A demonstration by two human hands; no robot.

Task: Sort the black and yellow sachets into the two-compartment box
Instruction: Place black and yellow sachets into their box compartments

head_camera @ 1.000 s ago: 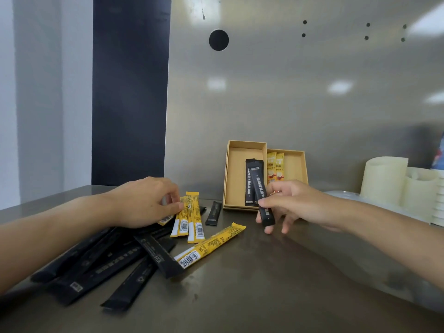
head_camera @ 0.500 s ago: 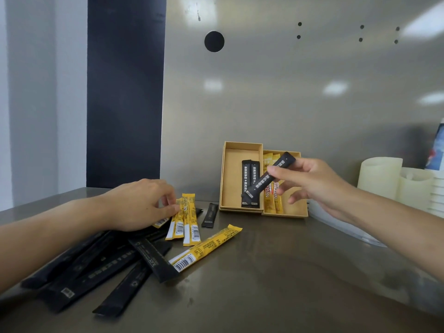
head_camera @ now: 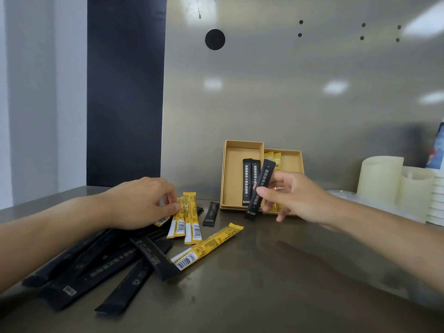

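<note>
Right hand (head_camera: 292,200): fingers grasp a black sachet (head_camera: 260,188) near its middle, held almost upright in front of the box (head_camera: 229,174).
Left hand (head_camera: 141,203): fingers pinch a yellow sachet (head_camera: 179,217) at the far edge of the pile.
Box: far right on the surface (head_camera: 264,284); two black sachets (head_camera: 249,181) in the left compartment, yellow ones (head_camera: 272,156) in the right.
Pile: black sachets (head_camera: 101,267) lie near left, one yellow sachet (head_camera: 206,246) slanting beside them.

Yellow sachets (head_camera: 272,156) in box (head_camera: 240,144): mostly hidden behind right hand (head_camera: 292,197). One yellow sachet (head_camera: 161,221) largely under left hand (head_camera: 141,203). Sachet print illegible. Blue item (head_camera: 438,150) cut at right edge.
</note>
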